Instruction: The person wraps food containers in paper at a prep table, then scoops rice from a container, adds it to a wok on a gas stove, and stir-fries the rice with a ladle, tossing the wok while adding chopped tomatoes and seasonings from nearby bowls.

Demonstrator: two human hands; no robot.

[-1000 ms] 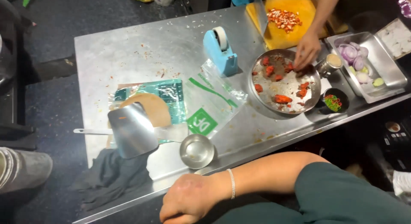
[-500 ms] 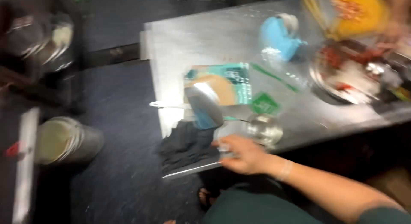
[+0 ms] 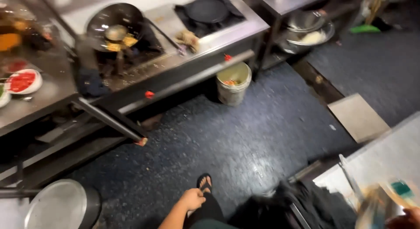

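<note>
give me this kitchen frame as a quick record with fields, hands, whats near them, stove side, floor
left hand: hangs free over the dark floor, holds nothing, above a sandalled foot
right hand: only partly in view at the frame corner, by a blurred packet on the steel table
stove side: wok on the range, flat black pan
floor: pale bucket, round metal lid
counter: bowl of red pieces
</note>
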